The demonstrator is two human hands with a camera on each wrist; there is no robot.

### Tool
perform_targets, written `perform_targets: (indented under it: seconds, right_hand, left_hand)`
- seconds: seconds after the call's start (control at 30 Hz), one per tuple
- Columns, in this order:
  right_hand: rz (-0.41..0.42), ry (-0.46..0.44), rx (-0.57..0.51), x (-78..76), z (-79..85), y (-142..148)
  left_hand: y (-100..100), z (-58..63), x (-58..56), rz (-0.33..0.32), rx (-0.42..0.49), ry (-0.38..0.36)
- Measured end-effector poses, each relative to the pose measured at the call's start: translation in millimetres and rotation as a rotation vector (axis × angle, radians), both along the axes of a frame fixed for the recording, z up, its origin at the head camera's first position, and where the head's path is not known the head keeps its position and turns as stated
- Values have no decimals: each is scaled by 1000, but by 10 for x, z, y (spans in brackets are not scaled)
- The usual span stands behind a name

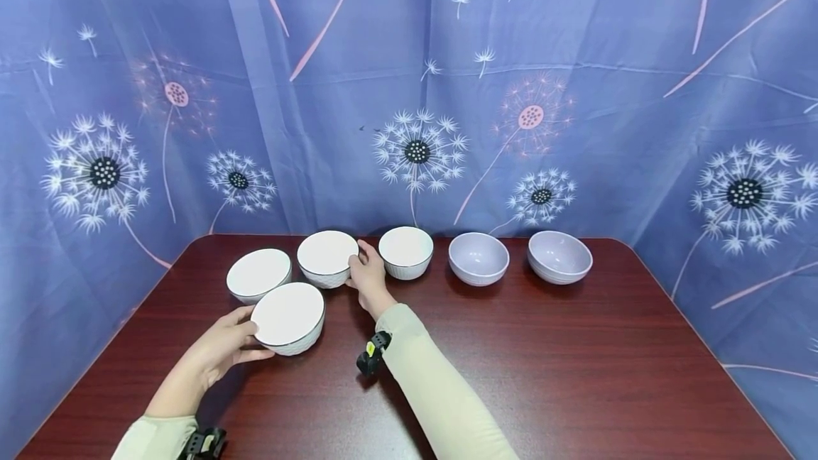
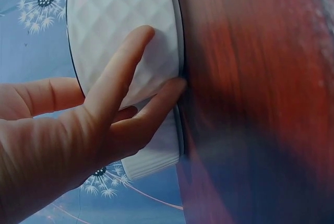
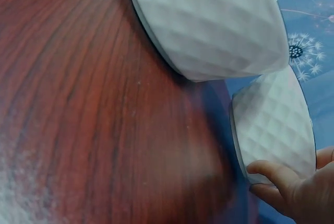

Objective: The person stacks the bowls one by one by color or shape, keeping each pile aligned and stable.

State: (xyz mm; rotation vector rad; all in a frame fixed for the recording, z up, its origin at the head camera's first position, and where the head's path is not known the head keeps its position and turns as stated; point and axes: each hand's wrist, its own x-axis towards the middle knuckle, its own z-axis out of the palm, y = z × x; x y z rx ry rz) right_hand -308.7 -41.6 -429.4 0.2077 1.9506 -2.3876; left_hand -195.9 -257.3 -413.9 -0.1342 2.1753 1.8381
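My left hand [image 1: 225, 344] grips the left side of a white bowl [image 1: 289, 316] with a dark rim, in front of the back row. Its diamond-textured wall [image 2: 122, 31] lies along my fingers in the left wrist view. Farther back, my right hand [image 1: 369, 277] holds the right edge of a second white diamond-textured bowl [image 1: 328, 254]. In the right wrist view, that bowl [image 3: 274, 122] has my fingers against its side near the base. Beside the left-hand bowl and partly hidden by it sits another white bowl [image 1: 258, 273].
Right of my right hand stands a white ribbed bowl [image 1: 406, 253]. Two pale lilac bowls [image 1: 478, 259] continue the row toward the right. All are on a dark red wooden table [image 1: 562, 360], with a blue dandelion-print curtain [image 1: 358, 119] hanging behind.
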Motion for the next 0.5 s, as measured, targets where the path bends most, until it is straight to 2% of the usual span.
perform_targets:
  seconds: [0.5]
  right_hand:
    - [45, 31, -20, 74, 182, 142]
  left_hand:
    - [2, -22, 15, 6, 20, 3]
